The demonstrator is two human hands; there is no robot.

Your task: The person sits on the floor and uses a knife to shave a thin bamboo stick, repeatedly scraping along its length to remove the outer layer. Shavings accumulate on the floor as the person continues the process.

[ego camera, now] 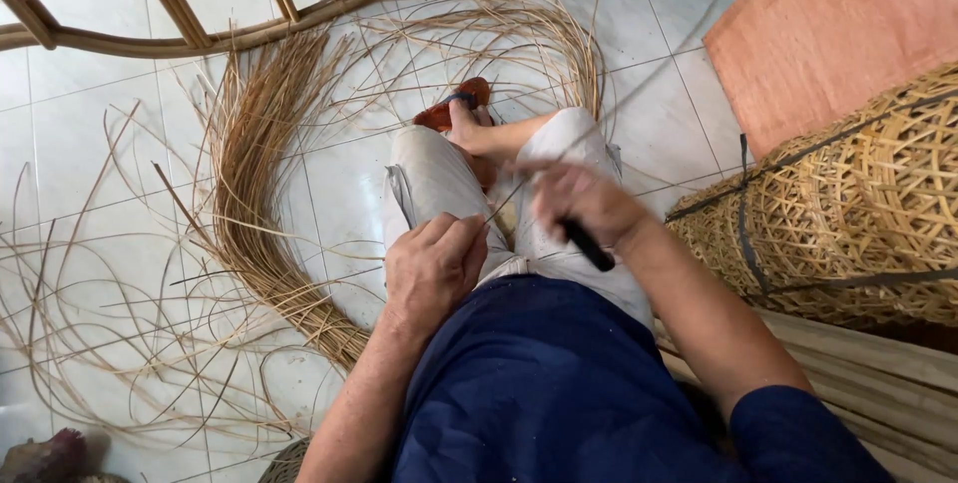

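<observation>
While seated, L grip (434,265) pinches rattan strip (589,134); R grip (584,202) closed on dark-handled knife (587,244).

I count two hands: my left hand (431,268) and my right hand (584,206). One dark-handled tool (587,244), one woven basket (848,214), one curved rattan frame (200,14), one orange board (828,34), one sandal (454,109). The cane strips (254,174) are too many to count.

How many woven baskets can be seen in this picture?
1, possibly more hidden. The woven basket, open lattice with dark straps, stands at the right edge beside the right hand, which grips a black handle. A curved woven edge at the bottom may be another.
</observation>
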